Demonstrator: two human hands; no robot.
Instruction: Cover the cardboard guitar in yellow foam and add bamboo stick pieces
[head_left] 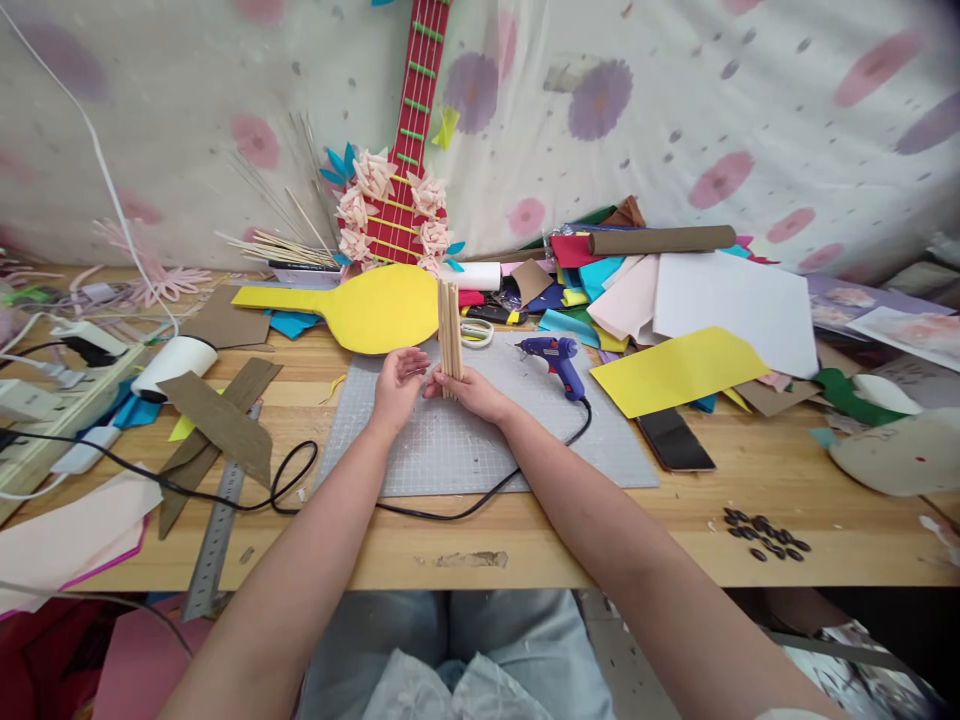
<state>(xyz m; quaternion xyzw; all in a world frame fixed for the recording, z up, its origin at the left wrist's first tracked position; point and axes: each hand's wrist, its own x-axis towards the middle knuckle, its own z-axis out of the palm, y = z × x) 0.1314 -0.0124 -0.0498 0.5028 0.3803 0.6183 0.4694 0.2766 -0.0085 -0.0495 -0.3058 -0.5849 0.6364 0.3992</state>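
Several wooden sticks [450, 340] stand upright in a bundle on the grey cutting mat [480, 430], the right hand [472, 392] closed around their base, the left hand [396, 385] loosely open beside them, seemingly squaring the ends, the glue gun [555, 362] lying nearby.

Bare, pale wooden sticks [450, 335] stand on a matt grey cutting mat [480, 440]; the desk [675, 540] is light, smooth wood.
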